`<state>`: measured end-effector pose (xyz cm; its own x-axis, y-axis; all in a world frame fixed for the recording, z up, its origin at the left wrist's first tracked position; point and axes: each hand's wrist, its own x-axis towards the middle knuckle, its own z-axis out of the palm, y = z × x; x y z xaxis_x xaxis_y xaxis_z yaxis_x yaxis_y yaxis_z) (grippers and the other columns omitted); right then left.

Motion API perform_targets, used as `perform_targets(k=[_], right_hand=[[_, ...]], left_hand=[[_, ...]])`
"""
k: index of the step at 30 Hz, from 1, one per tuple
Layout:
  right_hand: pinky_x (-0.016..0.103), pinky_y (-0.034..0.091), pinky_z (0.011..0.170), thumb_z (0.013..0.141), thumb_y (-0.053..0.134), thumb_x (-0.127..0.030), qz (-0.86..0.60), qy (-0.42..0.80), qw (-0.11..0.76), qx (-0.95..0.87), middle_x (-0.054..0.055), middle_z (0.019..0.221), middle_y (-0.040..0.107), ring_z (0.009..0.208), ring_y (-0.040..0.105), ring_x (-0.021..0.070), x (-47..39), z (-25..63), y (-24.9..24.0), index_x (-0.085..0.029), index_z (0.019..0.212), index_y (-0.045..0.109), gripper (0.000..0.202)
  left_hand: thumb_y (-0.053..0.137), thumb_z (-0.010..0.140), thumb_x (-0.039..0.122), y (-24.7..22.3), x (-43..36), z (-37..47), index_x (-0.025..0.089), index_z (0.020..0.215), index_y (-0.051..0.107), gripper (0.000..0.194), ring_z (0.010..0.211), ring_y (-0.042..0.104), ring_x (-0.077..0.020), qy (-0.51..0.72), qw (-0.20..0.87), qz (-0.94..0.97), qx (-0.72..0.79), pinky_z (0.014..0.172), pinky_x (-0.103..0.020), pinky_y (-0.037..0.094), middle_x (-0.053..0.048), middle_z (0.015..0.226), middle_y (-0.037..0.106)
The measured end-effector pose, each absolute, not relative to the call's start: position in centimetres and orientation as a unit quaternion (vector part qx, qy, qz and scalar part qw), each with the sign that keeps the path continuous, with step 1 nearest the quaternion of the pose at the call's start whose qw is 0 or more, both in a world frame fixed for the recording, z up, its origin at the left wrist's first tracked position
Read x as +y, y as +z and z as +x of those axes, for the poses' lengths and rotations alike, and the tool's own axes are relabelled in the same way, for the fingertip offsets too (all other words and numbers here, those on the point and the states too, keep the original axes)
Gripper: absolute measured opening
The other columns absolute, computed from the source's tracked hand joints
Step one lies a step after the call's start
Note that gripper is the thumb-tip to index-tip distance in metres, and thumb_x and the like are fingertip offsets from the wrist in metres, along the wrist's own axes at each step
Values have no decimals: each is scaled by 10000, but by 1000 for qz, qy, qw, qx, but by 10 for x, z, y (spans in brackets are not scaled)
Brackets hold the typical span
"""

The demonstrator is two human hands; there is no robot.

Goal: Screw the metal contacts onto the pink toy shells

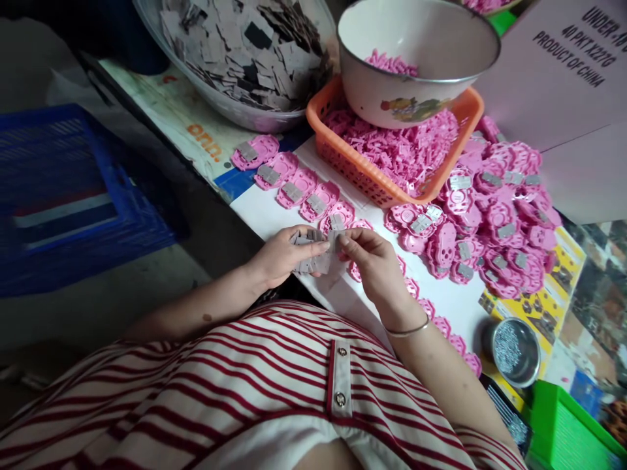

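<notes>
My left hand is closed around several thin grey plates, the thumb pressing on top of them. Between the thumb and finger of my right hand is one grey plate, pinched at its edge close to the left hand's bunch. Just beyond both hands runs a row of pink plastic shells, each with a grey plate lying in it. The row carries on behind my right hand and comes out beside my wrist as more pink shells.
An orange basket of small pink parts carries an enamel bowl. Behind is a big basin of grey pieces. Right lie a heap of pink shells, a metal bowl of screws, a green tray and a carton.
</notes>
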<state>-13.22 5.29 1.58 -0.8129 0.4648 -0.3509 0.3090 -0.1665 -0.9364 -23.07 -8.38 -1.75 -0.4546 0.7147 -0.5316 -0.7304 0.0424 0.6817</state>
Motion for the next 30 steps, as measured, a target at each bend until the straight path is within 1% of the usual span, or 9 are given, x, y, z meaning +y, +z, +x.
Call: perform_targets(k=[6,9,11,14,18,20,23,25,30], right_hand=[[242,459,619,713,818,-386,-324,729,133,-588,-31,765,587,643,533,94,54,-125,8,-226,1016,641,386],[261,486,670,702,821,-386,-324,721,162,-591,-23,799,585,679,544,102,51,-122,9,-221,944,617,357],[261,485,682,673,841,-386,-325,714,156,-600,-23,792,583,694,547,104,51,-119,11,-215,869,569,377],[255,461,652,642,867,-378,-310,702,94,-634,-35,753,568,683,535,108,55,-109,16,-222,940,578,444],[295,454,667,786,750,-414,-255,594,-10,-763,27,777,640,707,559,138,64,-94,24,-192,878,693,247],[318,458,693,829,703,-407,-259,504,17,-824,51,783,665,728,578,156,70,-91,25,-189,805,726,221],[333,480,720,818,708,-398,-306,482,76,-817,62,847,709,753,618,171,81,-92,23,-188,932,747,242],[319,481,686,808,706,-398,-335,498,79,-796,65,877,728,721,623,161,86,-97,19,-173,986,732,289],[307,448,662,805,680,-351,-339,438,61,-830,41,783,716,660,586,143,92,-108,8,-181,885,754,202]], left_hand=[[887,611,337,-16,-81,-225,146,872,667,390,637,631,-130,681,543,20,491,465,-246,583,-3,812,658],[878,606,329,-14,-78,-222,153,868,671,377,678,634,-140,679,536,29,501,477,-258,592,-8,847,661],[874,598,324,-14,-77,-221,157,861,671,371,682,630,-139,681,523,21,513,474,-258,591,-5,854,660],[858,607,309,-15,-79,-221,156,846,675,338,684,622,-137,674,505,38,538,474,-253,592,-3,838,658],[831,647,284,-18,-81,-219,148,839,684,277,680,620,-134,659,502,93,552,491,-245,596,-2,799,653],[835,652,299,-20,-80,-219,148,842,682,287,655,622,-128,660,507,90,546,495,-241,590,0,784,652],[861,625,331,-20,-79,-218,145,853,669,351,615,628,-124,665,515,56,538,487,-246,581,2,778,652],[880,594,335,-19,-78,-219,141,855,661,392,602,628,-126,668,518,33,533,476,-250,576,3,769,648],[901,557,335,-17,-78,-220,138,850,656,430,596,624,-129,666,523,19,531,462,-252,571,7,751,639]])
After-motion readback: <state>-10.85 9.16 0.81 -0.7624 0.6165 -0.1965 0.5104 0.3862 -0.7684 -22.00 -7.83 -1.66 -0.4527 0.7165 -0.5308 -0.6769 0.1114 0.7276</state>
